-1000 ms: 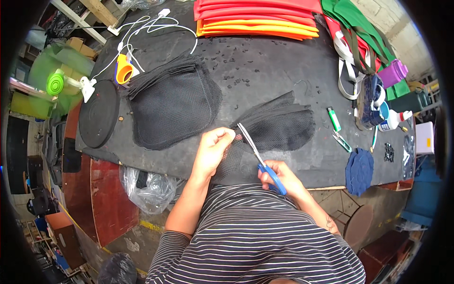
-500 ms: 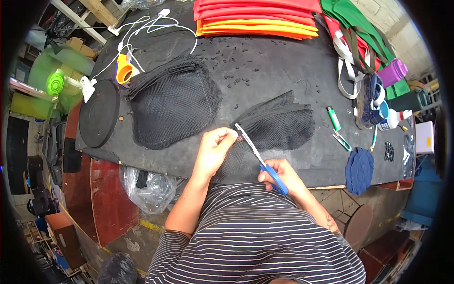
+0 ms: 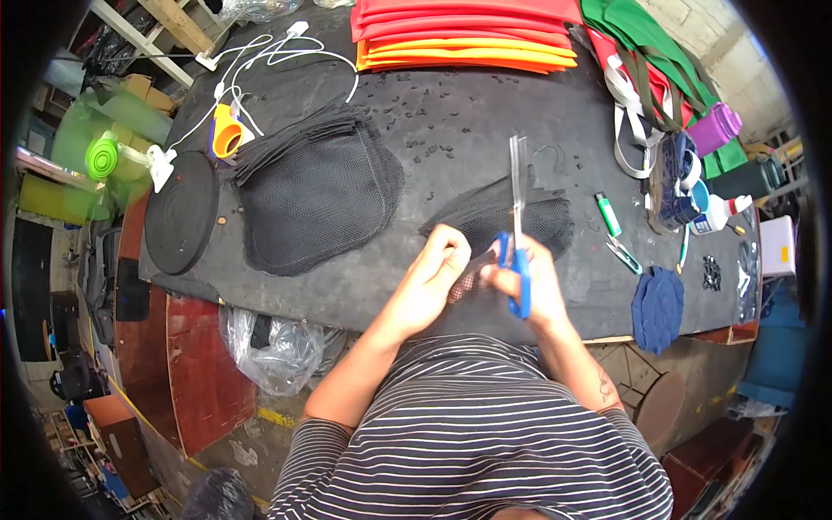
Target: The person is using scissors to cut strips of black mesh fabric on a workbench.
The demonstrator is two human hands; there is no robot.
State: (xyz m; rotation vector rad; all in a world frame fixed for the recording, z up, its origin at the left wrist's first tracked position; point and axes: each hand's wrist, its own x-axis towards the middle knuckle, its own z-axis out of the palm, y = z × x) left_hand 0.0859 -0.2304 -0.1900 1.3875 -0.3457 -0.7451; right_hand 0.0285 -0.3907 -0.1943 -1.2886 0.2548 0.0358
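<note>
Near the table's front edge, my left hand [image 3: 433, 276] has its fingers closed on a piece of black mesh [image 3: 472, 309] that hangs toward my striped shirt. My right hand [image 3: 539, 286] grips a pair of scissors [image 3: 518, 204] by the blue handles, with the blades pointing away from me and blurred by motion. Its fingertips come close to the mesh beside my left hand; whether they touch it I cannot tell. Just beyond my hands lies a fanned pile of black mesh pieces [image 3: 485, 208]. Farther left rests a larger stack of mesh pieces [image 3: 316, 195].
Small black scraps [image 3: 425, 121] dot the table beyond the mesh. Folded red and orange fabric [image 3: 464, 39] is stacked at the back. On the right are a green lighter [image 3: 607, 214], thread snips [image 3: 622, 254], navy cloth [image 3: 659, 308] and a white bottle [image 3: 715, 215]. A black disc [image 3: 180, 212] lies left.
The scissors have moved right and away from the mesh, swinging to point straight ahead. My left hand has shifted right, and both hands are now closer together.
</note>
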